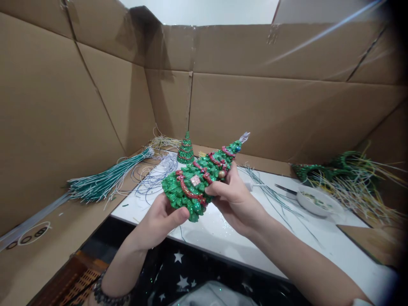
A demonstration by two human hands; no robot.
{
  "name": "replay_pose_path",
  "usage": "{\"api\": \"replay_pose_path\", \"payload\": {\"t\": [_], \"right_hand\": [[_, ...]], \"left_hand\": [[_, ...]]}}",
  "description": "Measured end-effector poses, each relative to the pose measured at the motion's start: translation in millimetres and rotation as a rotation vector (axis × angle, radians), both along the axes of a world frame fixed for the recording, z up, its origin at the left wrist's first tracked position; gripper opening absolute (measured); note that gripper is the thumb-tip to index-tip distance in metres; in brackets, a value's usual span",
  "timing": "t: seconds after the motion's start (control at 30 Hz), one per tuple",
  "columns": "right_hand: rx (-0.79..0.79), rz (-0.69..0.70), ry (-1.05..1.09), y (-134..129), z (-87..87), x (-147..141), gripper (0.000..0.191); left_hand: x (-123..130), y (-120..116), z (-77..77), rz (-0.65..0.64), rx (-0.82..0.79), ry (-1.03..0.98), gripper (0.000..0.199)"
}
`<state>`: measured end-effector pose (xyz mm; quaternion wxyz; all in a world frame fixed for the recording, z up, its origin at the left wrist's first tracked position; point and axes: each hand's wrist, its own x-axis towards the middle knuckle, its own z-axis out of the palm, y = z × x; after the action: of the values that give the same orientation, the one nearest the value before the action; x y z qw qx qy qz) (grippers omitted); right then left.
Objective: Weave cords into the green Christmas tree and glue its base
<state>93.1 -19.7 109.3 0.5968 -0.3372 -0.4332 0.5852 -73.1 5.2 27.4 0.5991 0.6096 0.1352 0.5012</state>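
A glittery green tree ornament [188, 191] with red garlands is held up over the white table, tilted so that its clear-tipped top points up and to the right. My left hand [162, 219] grips its wide base, thumb on the lower edge. Around the upper middle of the tree, my right hand [232, 193] is closed, its thumb near a gold ball. Behind them a smaller green tree [185, 148] stands upright at the back of the table. The fingers under the ornament are partly hidden.
Green and white wires [110, 176] lie bundled at the left. Thin blue wires [156, 172] spread beside them. At the right are a white bowl [318, 204], a dark pointed tool [286, 189], and green glittery pieces [344, 170] with yellow-white wires. Cardboard walls [255, 110] surround the white table [264, 250].
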Motion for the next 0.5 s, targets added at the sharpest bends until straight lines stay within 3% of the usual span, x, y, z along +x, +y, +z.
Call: {"api": "replay_pose_path", "payload": {"t": [0.2, 0.5], "right_hand": [[0.059, -0.002, 0.004, 0.4, 0.2, -0.4, 0.070], [0.111, -0.063, -0.017, 2.1, -2.7, -0.9, 0.072]], "left_hand": [[-2.3, 2.4, 2.9, 0.021, 0.018, 0.039, 0.064], [3.4, 4.5, 4.3, -0.001, 0.045, -0.022, 0.060]]}}
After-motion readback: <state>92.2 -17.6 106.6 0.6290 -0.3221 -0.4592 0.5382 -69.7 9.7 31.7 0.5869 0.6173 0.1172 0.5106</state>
